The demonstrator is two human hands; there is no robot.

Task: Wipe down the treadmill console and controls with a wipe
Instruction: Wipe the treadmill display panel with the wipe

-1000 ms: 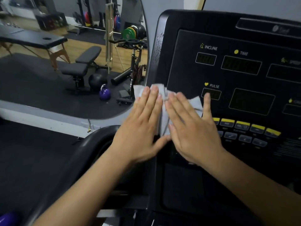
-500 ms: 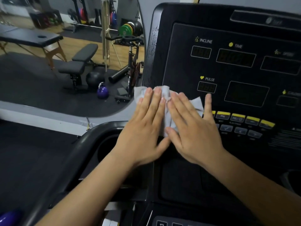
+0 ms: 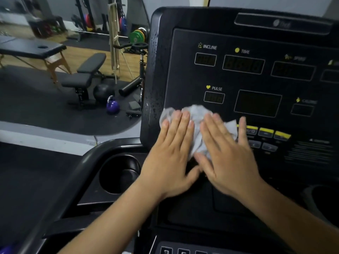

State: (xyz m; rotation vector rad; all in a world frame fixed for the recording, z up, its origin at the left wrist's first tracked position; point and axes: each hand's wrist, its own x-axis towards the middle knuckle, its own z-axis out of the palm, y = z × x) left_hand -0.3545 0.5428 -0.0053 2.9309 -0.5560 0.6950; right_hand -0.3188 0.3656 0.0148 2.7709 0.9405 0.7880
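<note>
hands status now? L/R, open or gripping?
Left hand: open, straight fingers pressing the wipe flat on the console.
Right hand: open, fingers flat on the same wipe.

The left hand [image 3: 170,162] and right hand [image 3: 227,160] are bare. Both forearms [image 3: 110,217] are bare to the frame's edge. The fingernails [image 3: 186,114] are short.
</note>
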